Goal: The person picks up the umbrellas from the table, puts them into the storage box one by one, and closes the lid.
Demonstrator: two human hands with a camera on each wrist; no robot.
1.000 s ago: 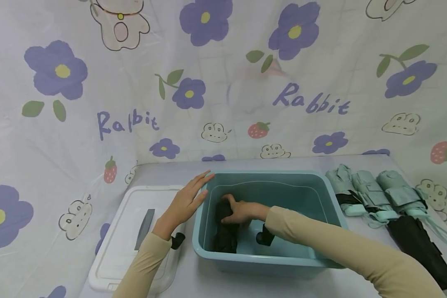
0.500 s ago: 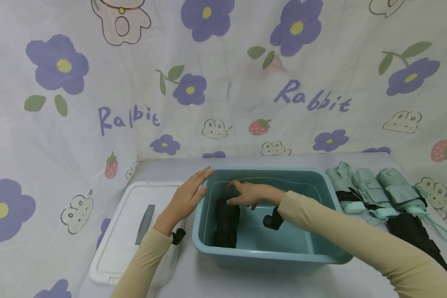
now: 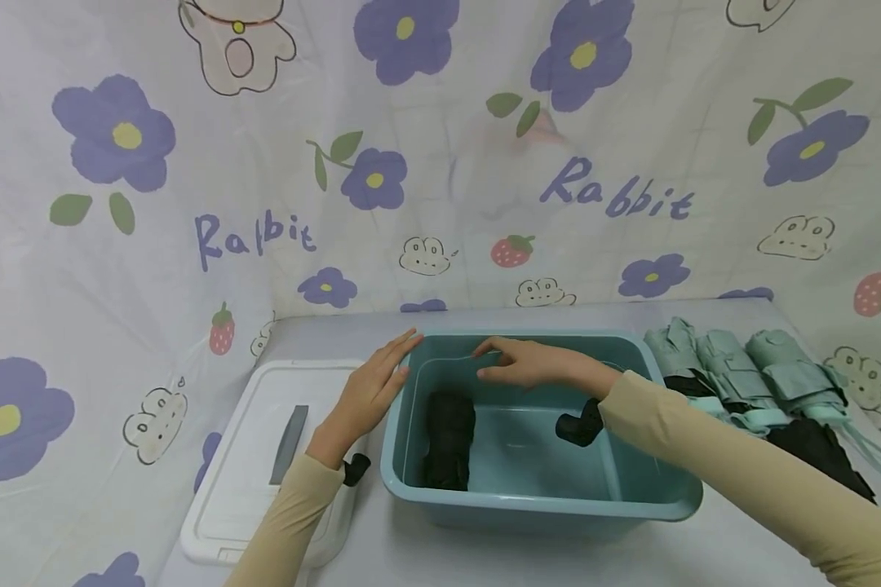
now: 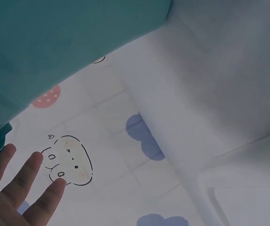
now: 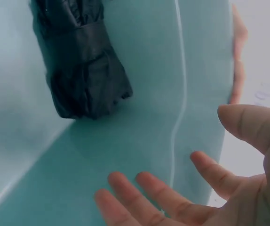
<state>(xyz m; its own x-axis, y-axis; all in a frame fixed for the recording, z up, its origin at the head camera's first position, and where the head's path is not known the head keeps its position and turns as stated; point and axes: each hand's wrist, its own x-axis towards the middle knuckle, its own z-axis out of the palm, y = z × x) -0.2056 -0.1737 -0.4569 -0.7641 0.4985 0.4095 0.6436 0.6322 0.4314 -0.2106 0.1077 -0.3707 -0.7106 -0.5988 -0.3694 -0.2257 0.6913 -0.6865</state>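
Observation:
A light blue-green plastic storage box (image 3: 543,509) stands on the table with its top uncovered. Inside it, along the left wall, lies a folded black umbrella (image 3: 449,440); the right wrist view shows a strap around the black cloth (image 5: 81,42). My left hand (image 3: 363,399) rests on the box's left rim with fingers extended. Over the box's back part hovers my right hand (image 3: 530,364), its fingers spread and holding nothing, apart from the umbrella. In the left wrist view only some of the left fingers (image 4: 24,176) appear, beside the box's outer wall.
A white lid (image 3: 213,522) with a grey handle (image 3: 289,444) lies left of the box. To the right sit several folded light green umbrellas (image 3: 734,367) and a black one (image 3: 822,458), partly behind the right sleeve. A flower-printed curtain (image 3: 440,204) hangs behind.
My right hand has let go of the black umbrella and moved up and to the right, away from it. The umbrella stays in the box. My left hand has kept its place on the rim.

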